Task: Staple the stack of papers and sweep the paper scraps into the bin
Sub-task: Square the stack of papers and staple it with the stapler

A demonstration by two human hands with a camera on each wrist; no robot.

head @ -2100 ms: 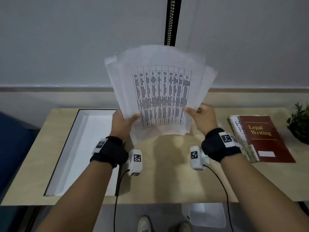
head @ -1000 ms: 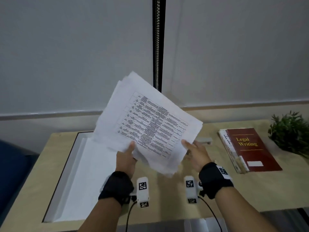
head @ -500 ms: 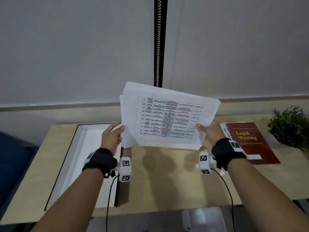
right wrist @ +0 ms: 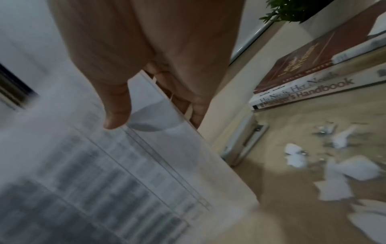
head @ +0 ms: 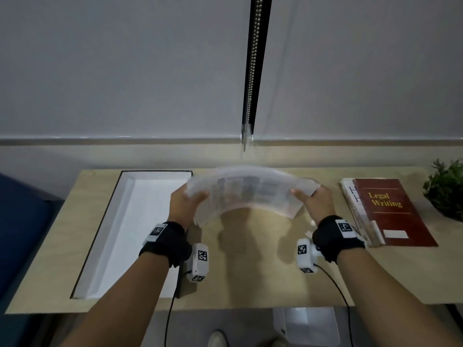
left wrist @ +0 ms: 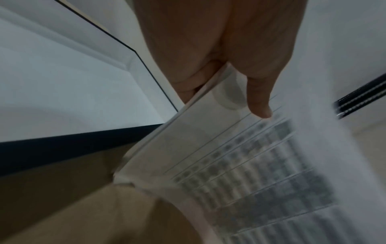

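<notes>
Both hands hold a stack of printed papers (head: pixel 250 191) low over the middle of the wooden desk (head: pixel 250 271), bowed upward and blurred. My left hand (head: pixel 186 204) grips its left edge, thumb (left wrist: pixel 259 105) on top and fingers underneath. My right hand (head: pixel 313 201) grips the right edge the same way, thumb (right wrist: pixel 117 113) on the top sheet (right wrist: pixel 125 173). A grey stapler (right wrist: pixel 243 142) lies on the desk beside the papers. Several white paper scraps (right wrist: pixel 334 168) lie scattered beyond it. A white-lined bin (head: pixel 140 221) is sunk into the desk at the left.
A red book titled Legal Writing (head: pixel 388 211) tops a pile of books at the right, spines showing (right wrist: pixel 303 92). A green plant (head: pixel 448 189) stands at the far right edge. A bead chain (head: pixel 250 71) hangs by the blinds behind the desk.
The papers, held upright and turned in the air earlier, have come down low over the desk and now bend into an arch between both hands.
</notes>
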